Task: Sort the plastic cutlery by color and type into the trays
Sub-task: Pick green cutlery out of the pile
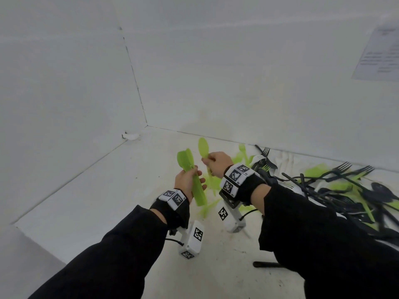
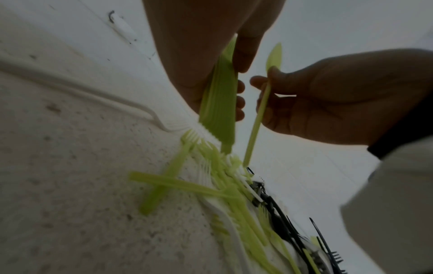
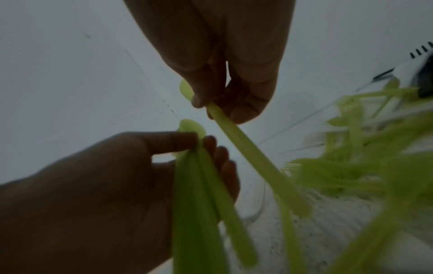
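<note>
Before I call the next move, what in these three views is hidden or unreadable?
- Trays: in no view.
- Green spoon bundle: the count; the left hand wraps it, and both wrist views are blurred.
- Mixed cutlery pile: its right part is cut off by the head view's edge and my right sleeve.
- Single green spoon: the right hand covers its neck.
- Wall paper: print too blurred.

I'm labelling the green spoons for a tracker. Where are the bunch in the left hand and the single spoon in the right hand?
bunch of green spoons (image 1: 197,192), head view, on the handles below the fingers.
single green spoon (image 1: 203,146), head view, on its bowl above the fingers.
</note>
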A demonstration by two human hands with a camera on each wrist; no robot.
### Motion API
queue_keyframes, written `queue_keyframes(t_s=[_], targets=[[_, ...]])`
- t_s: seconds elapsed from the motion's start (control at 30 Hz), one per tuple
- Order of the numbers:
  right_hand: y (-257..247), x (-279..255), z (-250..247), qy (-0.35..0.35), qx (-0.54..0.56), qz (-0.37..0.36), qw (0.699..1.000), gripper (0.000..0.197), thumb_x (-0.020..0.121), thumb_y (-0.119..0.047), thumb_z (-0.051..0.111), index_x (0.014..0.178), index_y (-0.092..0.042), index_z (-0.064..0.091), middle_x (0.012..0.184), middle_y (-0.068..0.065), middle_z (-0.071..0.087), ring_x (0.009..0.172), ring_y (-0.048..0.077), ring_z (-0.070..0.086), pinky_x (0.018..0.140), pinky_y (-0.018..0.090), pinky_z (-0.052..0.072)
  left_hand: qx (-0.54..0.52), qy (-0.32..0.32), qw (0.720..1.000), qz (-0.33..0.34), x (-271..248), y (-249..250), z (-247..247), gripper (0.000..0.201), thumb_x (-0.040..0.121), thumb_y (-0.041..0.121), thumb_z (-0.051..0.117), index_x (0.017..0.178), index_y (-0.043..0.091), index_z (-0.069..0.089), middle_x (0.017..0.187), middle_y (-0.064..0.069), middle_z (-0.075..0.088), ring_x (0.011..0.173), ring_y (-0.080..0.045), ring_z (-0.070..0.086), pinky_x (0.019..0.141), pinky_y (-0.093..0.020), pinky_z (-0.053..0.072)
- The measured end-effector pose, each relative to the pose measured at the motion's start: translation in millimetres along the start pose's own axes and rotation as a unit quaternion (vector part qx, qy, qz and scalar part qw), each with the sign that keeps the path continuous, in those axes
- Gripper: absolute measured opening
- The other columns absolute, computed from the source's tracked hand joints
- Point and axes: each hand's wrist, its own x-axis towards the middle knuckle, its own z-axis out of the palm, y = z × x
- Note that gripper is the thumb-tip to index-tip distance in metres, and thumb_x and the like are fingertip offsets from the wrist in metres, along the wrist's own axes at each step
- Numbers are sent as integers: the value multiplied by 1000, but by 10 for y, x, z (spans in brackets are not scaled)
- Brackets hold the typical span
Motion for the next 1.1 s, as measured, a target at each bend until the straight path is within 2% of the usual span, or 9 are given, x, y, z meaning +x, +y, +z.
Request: queue_keyframes(t_s=[0.1,0.2,0.5,0.67,0.73,0.83,0.9,1.0,1.1], targets=[[65,-108,26,-2,25,11,1000,23,86,-26,63,92,-4,65,82,13,67,83,30,64,79,34,52,9,-38,999,5,22,-53,108,12,92,5,49,101,3,58,71,-9,60,47,-18,60,47,-26,47],[187,-211,-49,60,78,30,995,43,78,-26,73,113,-2,62,102,15,69,70,19,62,77,30,52,30,-80,996,-9,26,-128,204,19,92,4,48,108,2,58,57,-6,61,42,-15,57,48,-24,44],[513,-598,-418,110,62,42,991,26,85,-21,65,106,-6,68,109,10,69,105,21,62,90,23,44,69,-214,969,-102,-192,-341,633,32,99,23,30,97,20,62,76,-7,63,78,-17,57,68,-34,45],[730,-756,-538,103,-3,55,993,27,88,-10,51,109,-15,69,111,10,68,101,27,65,91,35,51,39,-233,962,-136,-348,-496,908,30,100,24,34,90,18,61,67,-1,70,70,-18,59,63,-33,47],[854,-832,-632,122,0,64,990,24,86,-12,55,106,-14,68,108,6,69,99,19,64,89,27,50,51,-224,964,-132,-401,-576,1003,25,100,20,37,92,15,60,67,-1,69,65,-20,63,58,-32,50],[1000,-948,-912,124,30,74,989,22,83,-20,65,103,-11,68,90,-2,68,81,9,60,71,15,48,53,-220,968,-112,-440,-658,1137,18,99,14,41,105,9,57,82,-4,67,57,-18,67,47,-27,54],[1138,-971,-1163,140,1,99,985,21,84,-18,63,102,-10,69,99,2,69,95,15,62,81,20,46,48,-215,970,-103,-467,-694,1223,14,99,11,41,99,12,54,87,-3,62,51,-16,66,45,-26,54],[1420,-991,-1428,76,-138,147,977,24,90,-16,55,109,-9,69,116,6,66,112,22,59,97,25,43,34,-210,973,-94,-508,-738,1333,15,99,9,41,93,13,53,88,-3,61,48,-17,66,45,-27,54],[1655,-1037,-1468,-30,-300,173,938,29,90,-25,53,108,-6,66,109,9,67,104,28,62,90,33,51,27,-192,977,-90,-528,-806,1398,14,99,10,41,93,13,53,88,-4,60,46,-17,66,44,-27,54]])
